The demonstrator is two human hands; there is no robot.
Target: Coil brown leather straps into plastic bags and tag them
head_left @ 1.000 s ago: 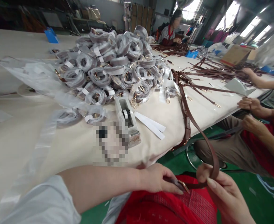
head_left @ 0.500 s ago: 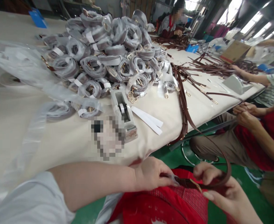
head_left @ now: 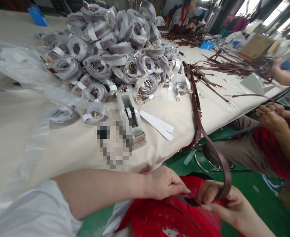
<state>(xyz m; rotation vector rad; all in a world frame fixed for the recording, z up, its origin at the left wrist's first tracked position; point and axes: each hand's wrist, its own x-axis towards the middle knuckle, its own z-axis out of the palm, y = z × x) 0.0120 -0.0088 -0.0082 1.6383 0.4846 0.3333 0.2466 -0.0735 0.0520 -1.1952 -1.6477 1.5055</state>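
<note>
My right hand (head_left: 224, 200) is closed on a brown leather strap (head_left: 219, 153), near an end with gold-coloured metal hardware. From there the strap loops up and back to the table edge. My left hand (head_left: 163, 184) is just left of it, thumb and fingers pinched on a clear plastic sleeve, only a little of which shows beside the strap end. Both hands are low over the red apron (head_left: 157, 214) on my lap. Further up, a tape dispenser (head_left: 132, 118) stands by two white paper strips (head_left: 157, 124).
A big pile of coiled, plastic-wrapped straps (head_left: 110, 59) fills the table's middle. Long plastic film (head_left: 38, 138) trails along the left. Loose brown straps (head_left: 196, 112) hang over the table edge. A co-worker's hands (head_left: 272, 115) are at the right; another person sits at the back.
My right hand has moved left with the strap end, closer to my left hand. The strap's loop has shifted left as well. My left fingers now reach straighter over the strap end.
</note>
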